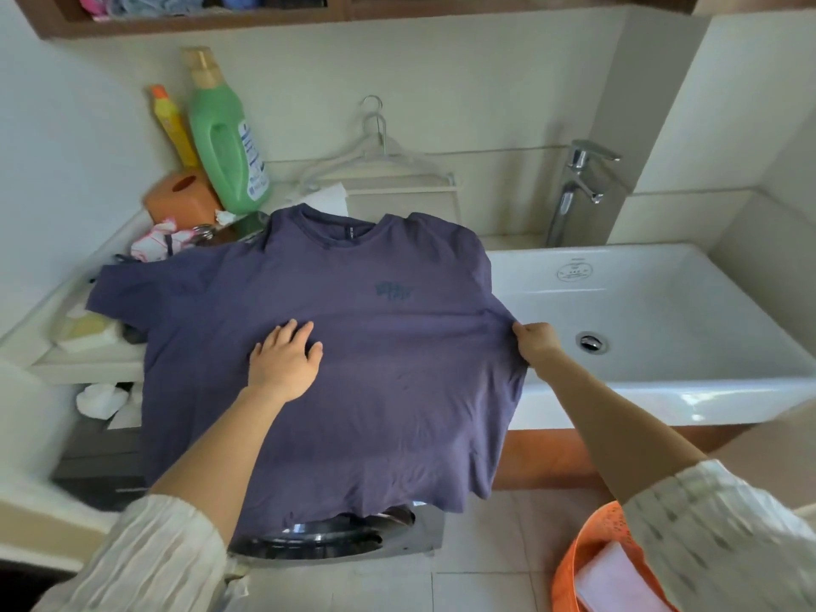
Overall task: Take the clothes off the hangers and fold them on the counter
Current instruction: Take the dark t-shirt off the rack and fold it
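Observation:
A purple T-shirt (353, 346) lies spread face up on the counter, its collar towards the wall and its hem hanging over the front edge. My left hand (285, 357) rests flat on the shirt's middle left, fingers apart. My right hand (536, 342) pinches the shirt's right edge beside the sink. Two bare white hangers (379, 163) lean against the wall behind the collar.
A white sink (662, 311) with a chrome tap (574, 192) is on the right. A green detergent bottle (227, 139), a yellow bottle (172, 125), an orange box (181, 196) and crumpled cloth (159, 242) crowd the back left. An orange basket (591, 563) stands on the floor.

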